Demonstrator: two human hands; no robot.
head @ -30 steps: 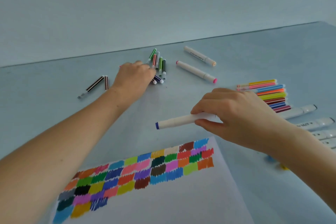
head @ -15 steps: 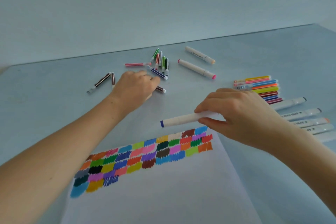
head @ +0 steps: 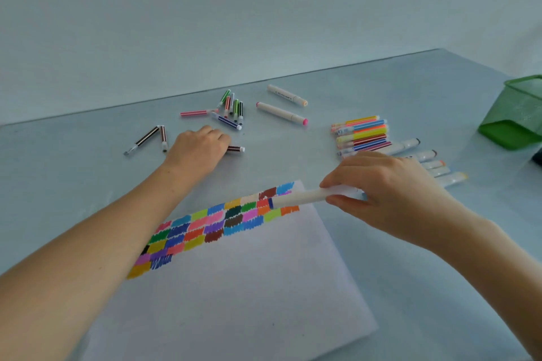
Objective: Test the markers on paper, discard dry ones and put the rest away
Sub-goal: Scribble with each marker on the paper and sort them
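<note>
A white paper sheet lies in front of me with a band of colour swatches along its top. My right hand grips a thick white marker with a blue end, held level over the sheet's top right corner. Farther back, my left hand rests on the table with its fingers curled round a thin dark-red striped marker, whose white end sticks out to the right. A loose pile of thin striped markers lies just beyond that hand.
Two thick white markers lie at the back centre. A neat row of thin coloured markers and several thick white ones sit on the right. A green container stands far right. Two dark thin markers lie at left.
My left hand drew back from the pile toward me with a thin dark-red marker. My right hand carried the thick marker over the paper's corner. The green container came into view.
</note>
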